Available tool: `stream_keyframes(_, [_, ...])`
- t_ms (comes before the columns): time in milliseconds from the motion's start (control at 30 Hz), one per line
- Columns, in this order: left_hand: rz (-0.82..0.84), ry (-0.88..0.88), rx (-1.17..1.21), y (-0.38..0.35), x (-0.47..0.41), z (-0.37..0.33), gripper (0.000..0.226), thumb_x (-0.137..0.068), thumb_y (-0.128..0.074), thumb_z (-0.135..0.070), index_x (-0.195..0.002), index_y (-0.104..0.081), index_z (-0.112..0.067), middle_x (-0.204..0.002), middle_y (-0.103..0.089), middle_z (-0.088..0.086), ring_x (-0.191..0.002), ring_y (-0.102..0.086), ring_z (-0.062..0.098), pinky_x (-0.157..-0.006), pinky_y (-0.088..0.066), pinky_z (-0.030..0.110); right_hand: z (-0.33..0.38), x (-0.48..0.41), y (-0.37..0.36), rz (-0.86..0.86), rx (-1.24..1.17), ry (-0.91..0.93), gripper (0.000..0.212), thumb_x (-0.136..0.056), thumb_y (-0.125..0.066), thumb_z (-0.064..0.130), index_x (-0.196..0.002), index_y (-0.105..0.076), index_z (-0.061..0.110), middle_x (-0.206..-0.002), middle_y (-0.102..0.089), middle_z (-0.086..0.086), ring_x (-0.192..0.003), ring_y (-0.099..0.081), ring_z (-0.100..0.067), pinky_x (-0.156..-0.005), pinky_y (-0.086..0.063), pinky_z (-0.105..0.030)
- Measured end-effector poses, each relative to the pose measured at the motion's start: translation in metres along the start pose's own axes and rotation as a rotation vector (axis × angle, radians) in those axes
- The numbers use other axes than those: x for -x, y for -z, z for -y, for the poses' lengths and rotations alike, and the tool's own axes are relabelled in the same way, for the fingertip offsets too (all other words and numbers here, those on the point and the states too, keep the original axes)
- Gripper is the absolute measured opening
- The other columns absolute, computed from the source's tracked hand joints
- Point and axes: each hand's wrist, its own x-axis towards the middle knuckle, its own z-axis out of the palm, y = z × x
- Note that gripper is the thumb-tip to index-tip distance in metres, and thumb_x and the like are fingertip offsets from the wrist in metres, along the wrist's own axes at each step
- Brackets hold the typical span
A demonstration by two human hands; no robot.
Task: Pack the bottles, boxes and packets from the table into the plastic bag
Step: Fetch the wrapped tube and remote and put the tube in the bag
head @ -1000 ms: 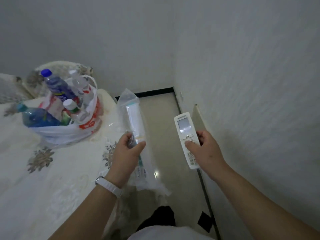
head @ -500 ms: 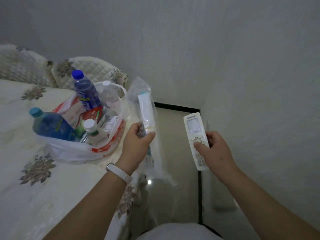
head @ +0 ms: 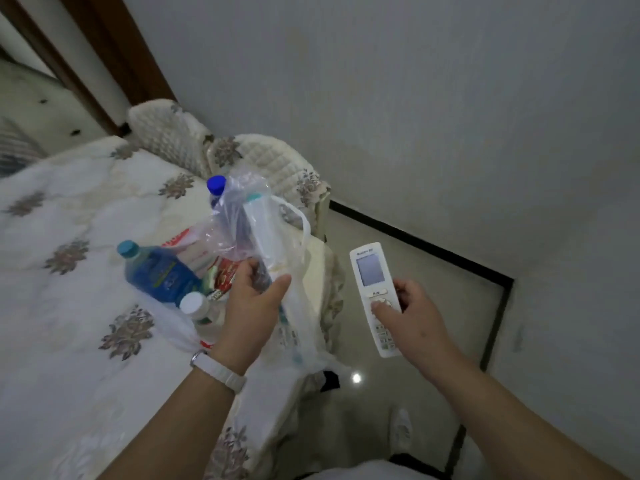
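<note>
My left hand (head: pixel 254 299) pinches the clear packet (head: pixel 230 220), probably light and slippery, around its stiffer tube (head: pixel 263 233), just above the plastic bag (head: pixel 306 226) on the bed (head: pixel 69 323), while my right hand (head: pixel 412 313) grips a remote control (head: pixel 372 271).

The fingers (head: pixel 246 270) of my left hand (head: pixel 252 306) pinch a clear plastic packet (head: pixel 239 216), thin, crinkled and shiny, with a smooth white plastic tube (head: pixel 263 233) inside it. Just beyond those fingers I see a thin white plastic bag (head: pixel 173 329), soft and faintly glossy. In it lie a translucent blue plastic bottle (head: pixel 162 271) with a slick sheen and a small white-capped plastic bottle (head: pixel 192 303). The fingers of my right hand (head: pixel 414 313) grip a white plastic remote control (head: pixel 372 271), hard and matt, its grey screen glossier. Under the left fingers the white embroidered counter cloth (head: pixel 69 341) looks matt and textured. Beneath the right fingers the pale floor tiles (head: pixel 433 265) are polished, throwing back a bright spot of light.
</note>
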Motion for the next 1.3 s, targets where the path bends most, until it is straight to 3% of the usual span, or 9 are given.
stream_keyframes(200, [-0.277,-0.070,0.028,0.008,-0.021,-0.033,0.025,-0.087,-0.071,-0.011,-0.098,-0.055,-0.028,-0.099,-0.067,-0.004,-0.084,-0.065,0.005,-0.074,-0.054,0.020,0.037,-0.072,-0.008,0.245,0.053,0.091,0.029,-0.087,-0.068,0.019,-0.112,-0.054,0.023,-0.099,-0.067,0.007,-0.084,-0.066,-0.007,-0.064,-0.050,-0.024])
stream_keyframes(367, [-0.514,-0.084,0.057,0.055,-0.039,-0.040,0.030,-0.080,-0.076,-0.016,-0.094,-0.054,-0.031,-0.094,-0.062,0.000,-0.084,-0.060,0.012,-0.081,-0.052,0.034,0.063,-0.092,-0.055,0.415,0.111,0.186,0.026,-0.082,-0.071,0.019,-0.102,-0.056,0.027,-0.095,-0.069,0.008,-0.084,-0.068,-0.008,-0.073,-0.056,-0.033])
stream_keyframes(500, [-0.623,-0.154,0.040,0.087,-0.064,-0.041,0.028,-0.087,-0.071,-0.008,-0.103,-0.050,-0.018,-0.084,-0.050,-0.006,-0.070,-0.052,0.001,-0.070,-0.048,0.017,0.079,-0.100,-0.100,0.520,0.153,0.245,0.027,-0.081,-0.071,0.025,-0.102,-0.055,0.030,-0.094,-0.068,0.010,-0.085,-0.066,-0.004,-0.078,-0.056,-0.033])
stream_keyframes(600, [-0.635,-0.167,0.021,0.104,-0.087,-0.040,0.028,-0.087,-0.071,-0.011,-0.099,-0.049,-0.024,-0.086,-0.052,-0.007,-0.072,-0.053,0.001,-0.068,-0.048,0.013,0.091,-0.102,-0.133,0.552,0.186,0.263,0.028,-0.083,-0.071,0.029,-0.105,-0.054,0.031,-0.095,-0.067,0.012,-0.087,-0.065,-0.003,-0.078,-0.056,-0.032])
stream_keyframes(767, [-0.509,-0.134,0.019,0.126,-0.125,-0.020,0.029,-0.087,-0.071,-0.015,-0.106,-0.051,-0.025,-0.100,-0.061,-0.010,-0.087,-0.062,0.005,-0.076,-0.054,0.022,0.098,-0.109,-0.186,0.523,0.227,0.260,0.027,-0.085,-0.070,0.026,-0.107,-0.054,0.029,-0.096,-0.068,0.012,-0.087,-0.066,-0.003,-0.077,-0.057,-0.030])
stream_keyframes(833, [-0.441,-0.116,-0.044,0.129,-0.139,-0.005,0.032,-0.087,-0.071,-0.016,-0.111,-0.050,-0.022,-0.097,-0.060,-0.011,-0.083,-0.060,-0.002,-0.074,-0.053,0.020,0.093,-0.114,-0.206,0.477,0.256,0.240,0.024,-0.085,-0.070,0.028,-0.103,-0.054,0.028,-0.091,-0.067,0.012,-0.084,-0.065,-0.003,-0.074,-0.056,-0.027])
stream_keyframes(1000, [-0.212,-0.079,-0.122,0.132,-0.156,0.039,0.029,-0.087,-0.070,-0.012,-0.094,-0.054,-0.035,-0.089,-0.064,-0.014,-0.074,-0.060,-0.011,-0.067,-0.044,0.008,0.068,-0.120,-0.243,0.400,0.238,0.172,0.027,-0.085,-0.071,0.024,-0.102,-0.052,0.033,-0.090,-0.065,0.017,-0.082,-0.062,0.006,-0.074,-0.052,-0.021])
stream_keyframes(1167, [-0.041,-0.050,-0.310,0.135,-0.160,0.067,0.017,-0.092,-0.064,-0.023,-0.100,-0.054,-0.033,-0.090,-0.059,-0.017,-0.084,-0.057,0.002,-0.071,-0.044,0.016,0.039,-0.123,-0.264,0.371,0.271,0.119,0.030,-0.084,-0.071,0.021,-0.097,-0.051,0.039,-0.093,-0.070,0.012,-0.086,-0.067,-0.003,-0.082,-0.057,-0.036])
stream_keyframes(1300, [0.033,-0.081,-0.436,0.136,-0.167,0.080,0.012,-0.095,-0.058,-0.031,-0.106,-0.056,-0.033,-0.094,-0.063,-0.009,-0.081,-0.060,0.006,-0.069,-0.051,0.026,0.032,-0.125,-0.268,0.380,0.354,0.142,0.030,-0.089,-0.067,0.022,-0.113,-0.052,0.032,-0.099,-0.066,0.015,-0.094,-0.065,-0.007,-0.083,-0.054,-0.031])
